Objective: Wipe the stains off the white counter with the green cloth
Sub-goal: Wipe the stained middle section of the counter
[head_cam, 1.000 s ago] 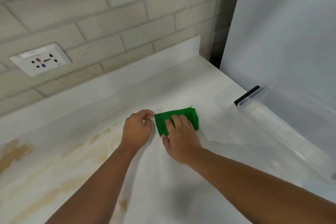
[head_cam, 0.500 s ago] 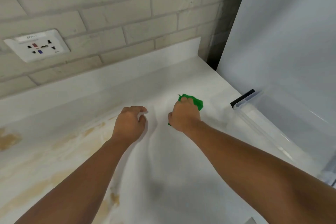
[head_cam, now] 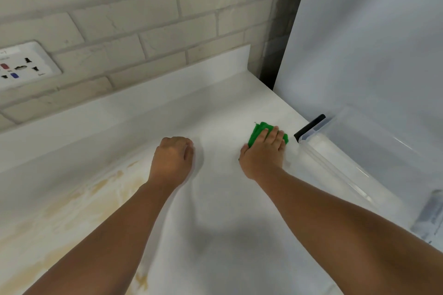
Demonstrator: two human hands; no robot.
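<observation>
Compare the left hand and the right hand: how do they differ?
The left hand is a closed fist holding nothing; the right hand presses the green cloth under straight fingers. The left hand sits nearer the brown stains; the right hand nearer the clear container. Both are over the white counter.

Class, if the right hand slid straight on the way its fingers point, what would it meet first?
The right hand would probably meet the tall white panel, just left of the clear container; depth is unclear.

You are sliding your right hand (head_cam: pixel 262 153) and the green cloth (head_cam: pixel 257 131) rightward across the desk (head_cam: pixel 215 199), toward the clear container (head_cam: pixel 347 151). Your left hand (head_cam: pixel 173 159) is curling into a fist, now apart from the cloth.
</observation>
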